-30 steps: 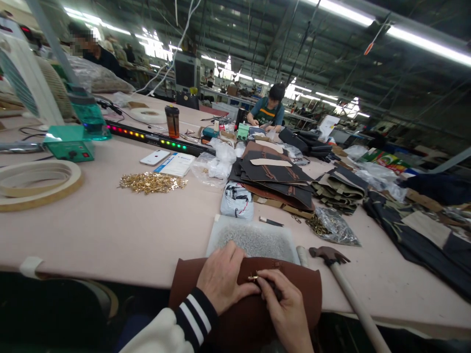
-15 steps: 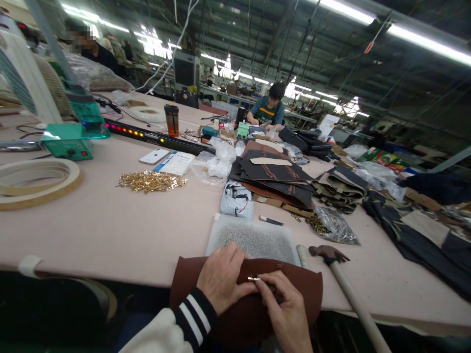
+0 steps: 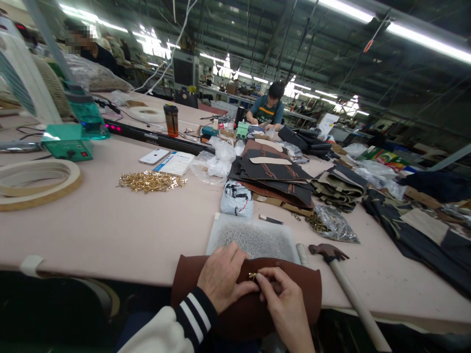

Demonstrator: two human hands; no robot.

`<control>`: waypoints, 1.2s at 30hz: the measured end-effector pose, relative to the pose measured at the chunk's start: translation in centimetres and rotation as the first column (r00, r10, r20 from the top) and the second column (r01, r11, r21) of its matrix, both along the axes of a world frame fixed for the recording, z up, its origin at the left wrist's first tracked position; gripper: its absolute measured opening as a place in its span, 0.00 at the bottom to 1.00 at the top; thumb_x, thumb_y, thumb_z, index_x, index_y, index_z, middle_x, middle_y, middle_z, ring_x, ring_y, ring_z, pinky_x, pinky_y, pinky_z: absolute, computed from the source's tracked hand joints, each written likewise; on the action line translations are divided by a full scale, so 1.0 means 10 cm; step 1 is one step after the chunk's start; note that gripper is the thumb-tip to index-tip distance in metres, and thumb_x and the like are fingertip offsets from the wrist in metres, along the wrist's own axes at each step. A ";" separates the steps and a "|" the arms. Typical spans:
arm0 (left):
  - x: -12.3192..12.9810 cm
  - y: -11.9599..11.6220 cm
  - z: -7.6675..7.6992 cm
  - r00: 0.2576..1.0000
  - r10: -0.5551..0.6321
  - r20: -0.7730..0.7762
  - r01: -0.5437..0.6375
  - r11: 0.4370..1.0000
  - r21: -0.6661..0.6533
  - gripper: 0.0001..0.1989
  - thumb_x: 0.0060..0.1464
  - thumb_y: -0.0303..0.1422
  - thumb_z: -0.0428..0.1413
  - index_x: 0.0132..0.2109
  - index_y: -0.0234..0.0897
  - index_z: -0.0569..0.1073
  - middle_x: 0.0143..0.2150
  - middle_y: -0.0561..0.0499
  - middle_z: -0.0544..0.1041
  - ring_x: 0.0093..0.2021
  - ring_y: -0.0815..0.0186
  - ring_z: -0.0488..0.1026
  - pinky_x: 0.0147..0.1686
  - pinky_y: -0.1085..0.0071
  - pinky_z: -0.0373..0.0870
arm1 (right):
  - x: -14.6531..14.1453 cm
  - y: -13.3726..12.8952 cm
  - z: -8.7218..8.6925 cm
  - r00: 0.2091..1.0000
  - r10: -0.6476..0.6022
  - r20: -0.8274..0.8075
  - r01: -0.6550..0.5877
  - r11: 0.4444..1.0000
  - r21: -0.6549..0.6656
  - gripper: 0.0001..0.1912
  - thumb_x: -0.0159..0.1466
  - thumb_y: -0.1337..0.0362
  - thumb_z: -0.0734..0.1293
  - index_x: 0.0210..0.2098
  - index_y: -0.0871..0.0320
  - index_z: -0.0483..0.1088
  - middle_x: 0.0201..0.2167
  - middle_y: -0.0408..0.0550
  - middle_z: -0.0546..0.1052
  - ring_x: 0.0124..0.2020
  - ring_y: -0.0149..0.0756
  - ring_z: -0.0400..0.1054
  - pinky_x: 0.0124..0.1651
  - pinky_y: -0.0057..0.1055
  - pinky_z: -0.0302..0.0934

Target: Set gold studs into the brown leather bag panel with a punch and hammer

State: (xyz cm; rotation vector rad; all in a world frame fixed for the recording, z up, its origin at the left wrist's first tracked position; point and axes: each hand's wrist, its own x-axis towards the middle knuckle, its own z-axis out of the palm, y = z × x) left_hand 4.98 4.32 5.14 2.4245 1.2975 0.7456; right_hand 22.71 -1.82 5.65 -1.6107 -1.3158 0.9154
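A brown leather piece (image 3: 305, 287) hangs over the near edge of the pink table (image 3: 110, 230). My left hand (image 3: 221, 279) lies flat on it, pressing it down. My right hand (image 3: 281, 296) pinches a small gold metal fitting (image 3: 252, 276) against the leather, right next to my left thumb. Just behind the leather lies a clear tray of small grey parts (image 3: 253, 240).
A hammer (image 3: 344, 284) lies right of the leather. A pile of gold fittings (image 3: 150, 181), a phone (image 3: 154, 156), a booklet, plastic bags, stacked dark leather pieces (image 3: 274, 179) and a tape ring (image 3: 37, 181) sit farther back. Other people work at the far end.
My right fingers have shifted slightly on the gold fitting, tilting it up. The light bar at the back left has gone mostly dark. Both hands stay on the leather.
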 end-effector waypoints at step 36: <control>-0.05 0.11 0.07 0.992 -0.023 0.125 0.051 0.973 -0.224 0.08 0.63 0.37 0.58 0.47 0.42 0.72 0.44 0.51 0.75 0.45 0.58 0.75 0.46 0.61 0.71 | 0.37 0.39 0.20 0.910 0.233 0.343 -0.287 0.951 0.117 0.14 0.65 0.59 0.70 0.50 0.53 0.78 0.48 0.50 0.80 0.54 0.46 0.71 0.61 0.47 0.64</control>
